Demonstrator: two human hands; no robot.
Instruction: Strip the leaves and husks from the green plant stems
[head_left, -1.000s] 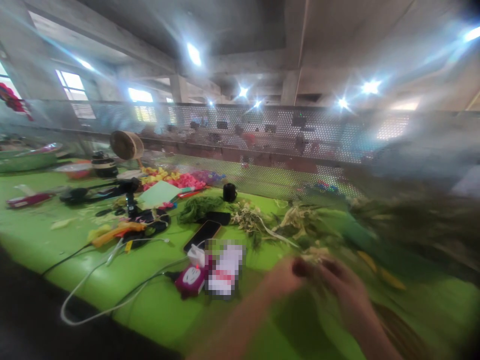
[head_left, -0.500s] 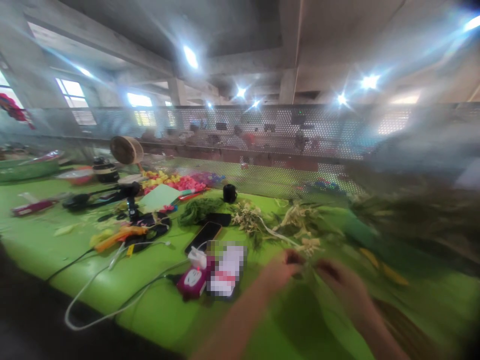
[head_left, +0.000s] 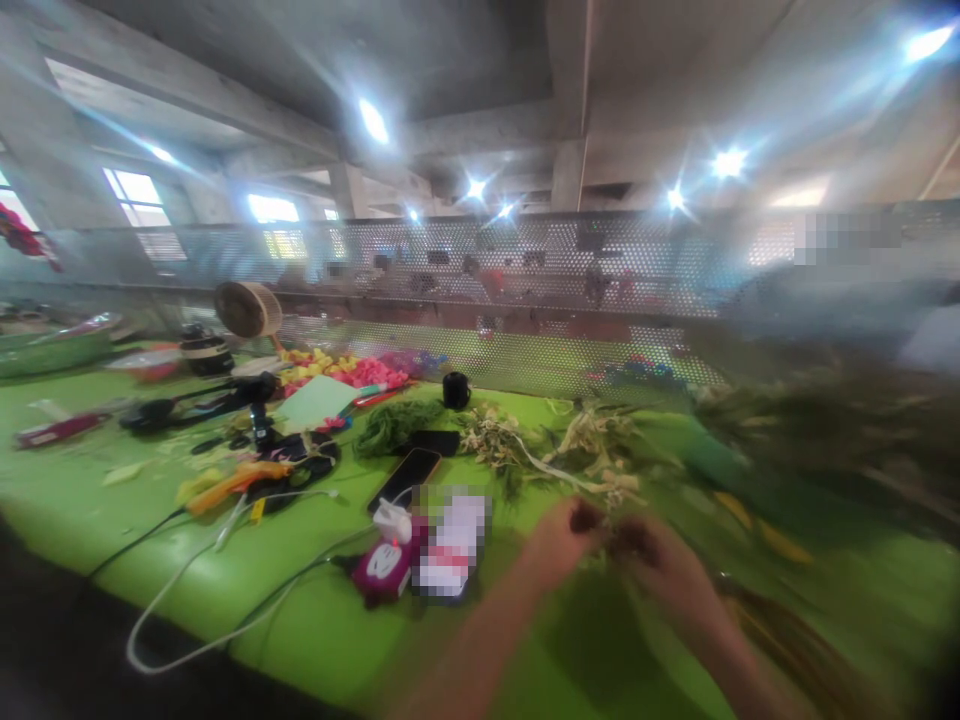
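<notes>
My left hand (head_left: 564, 543) is closed in a pinch over the green table (head_left: 300, 620). Close beside it on the right, my right hand (head_left: 654, 556) is closed too. Between the fingertips of both shows a thin, pale flower sprig (head_left: 613, 503), partly hidden and blurred. Just beyond the hands lie cream-coloured flower sprigs (head_left: 600, 435) with pale stems. Another bunch of small pale flowers (head_left: 491, 436) lies further left.
Left of my hands are a blurred-out phone (head_left: 452, 548), a purple power socket (head_left: 385, 565) with cables and a dark phone (head_left: 406, 479). An orange glue gun (head_left: 244, 484) lies further left. Behind are green fibres (head_left: 394, 425), pink petals (head_left: 360, 372), a fan (head_left: 247, 309) and a perforated screen (head_left: 487, 300).
My right hand has moved left, closer to my left hand, and the gap between them is narrower. The view has shifted slightly. The things on the table lie as before.
</notes>
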